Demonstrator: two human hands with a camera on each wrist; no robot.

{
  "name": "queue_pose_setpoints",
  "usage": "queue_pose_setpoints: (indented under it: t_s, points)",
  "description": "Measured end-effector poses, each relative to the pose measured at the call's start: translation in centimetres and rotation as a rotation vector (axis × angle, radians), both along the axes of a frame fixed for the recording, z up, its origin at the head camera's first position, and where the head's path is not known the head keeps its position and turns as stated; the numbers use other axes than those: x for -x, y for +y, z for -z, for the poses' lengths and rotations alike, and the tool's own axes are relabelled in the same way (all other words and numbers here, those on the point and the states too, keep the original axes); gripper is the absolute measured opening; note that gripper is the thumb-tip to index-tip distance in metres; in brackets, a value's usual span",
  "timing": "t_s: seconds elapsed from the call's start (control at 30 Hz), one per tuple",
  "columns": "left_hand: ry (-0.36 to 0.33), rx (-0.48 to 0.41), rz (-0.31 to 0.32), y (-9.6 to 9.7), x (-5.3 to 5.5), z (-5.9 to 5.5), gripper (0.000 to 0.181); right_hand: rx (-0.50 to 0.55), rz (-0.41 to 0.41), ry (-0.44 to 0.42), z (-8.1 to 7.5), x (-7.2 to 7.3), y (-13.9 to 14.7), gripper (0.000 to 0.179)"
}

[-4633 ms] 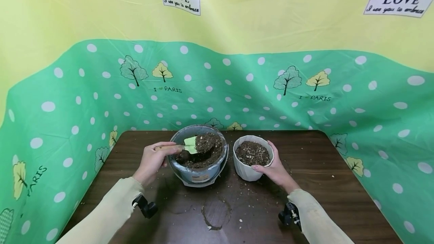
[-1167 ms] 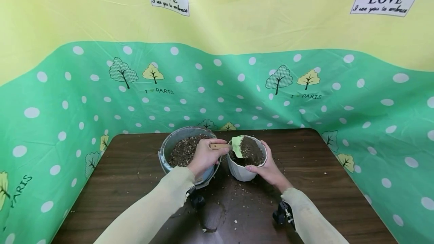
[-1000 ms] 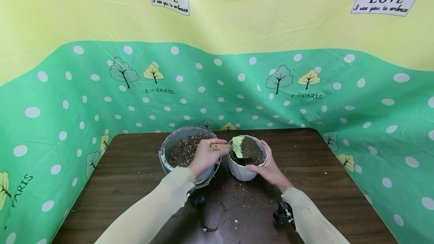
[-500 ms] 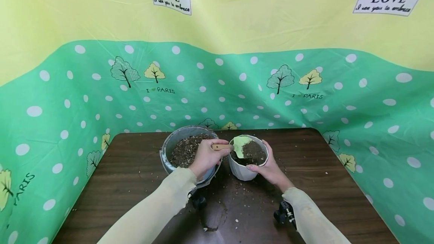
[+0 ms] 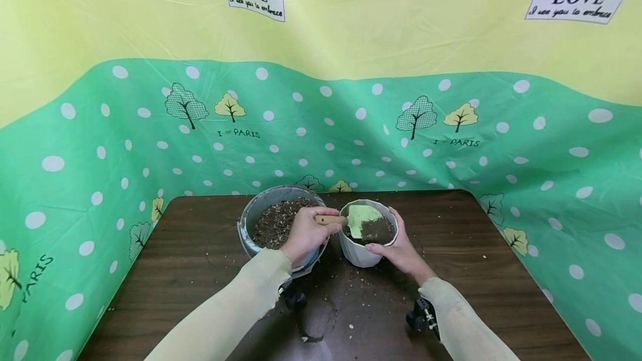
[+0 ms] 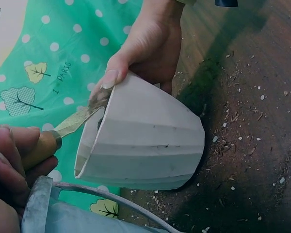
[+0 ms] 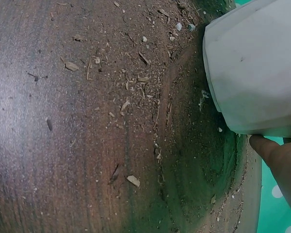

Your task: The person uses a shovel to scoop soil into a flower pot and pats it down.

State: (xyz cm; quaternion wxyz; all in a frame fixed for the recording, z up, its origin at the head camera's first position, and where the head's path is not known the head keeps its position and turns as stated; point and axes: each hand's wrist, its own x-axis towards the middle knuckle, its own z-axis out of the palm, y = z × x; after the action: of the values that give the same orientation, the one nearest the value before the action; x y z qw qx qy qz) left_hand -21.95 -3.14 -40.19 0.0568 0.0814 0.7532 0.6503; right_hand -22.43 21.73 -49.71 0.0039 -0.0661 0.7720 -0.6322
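Observation:
My left hand [image 5: 307, 234] grips the wooden handle of a small garden trowel [image 5: 360, 217], reaching across the bucket's right side. The trowel's light green blade lies inside the mouth of a white ribbed flowerpot [image 5: 360, 256], with dark soil [image 5: 378, 231] over its right end. On the pot's far right side, my right hand [image 5: 403, 248] holds the wall, thumb at the front rim. In the left wrist view that thumb [image 6: 117, 68] sits at the rim of the upright pot. Only part of the right hand [image 7: 281, 162] shows beneath the pot wall in the right wrist view.
Left of the pot stands a grey-blue bucket [image 5: 246, 230] holding brown soil [image 5: 276, 224], its wire handle [image 6: 116, 198] hanging down. Crumbs and white specks litter the dark wooden table [image 5: 451, 272]. A patterned green and yellow cloth [image 5: 281, 116] hangs behind and along both sides.
The trowel, heaped with soil, has moved right from over the bucket into the flowerpot. During the last second soil has slid off, baring more green blade. The right hand keeps its hold.

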Motion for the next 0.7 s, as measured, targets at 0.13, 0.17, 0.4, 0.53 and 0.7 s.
queue_pose_setpoints:
  t_s: [0.13,0.17,0.4,0.53,0.7]
  points:
    - [-0.009,0.037,0.006,-0.07,-0.03,-0.09,0.029,-0.007,-0.002,-0.002,-0.1,0.01,-0.03,0.111]
    - [-0.007,0.051,0.009,-0.08,-0.06,-0.13,0.028,-0.005,-0.002,-0.001,-0.1,0.02,-0.04,0.111]
    - [0.053,0.16,0.029,-0.1,-0.02,0.05,0.025,-0.006,-0.005,0.009,0.03,0.05,-0.06,0.111]
    - [0.1,0.189,0.053,-0.18,-0.03,0.11,0.024,-0.006,-0.01,0.009,-0.11,-0.06,-0.07,0.11]
    - [0.14,0.194,0.053,-0.29,-0.11,0.15,0.025,-0.014,-0.001,0.003,-0.18,-0.14,-0.14,0.111]
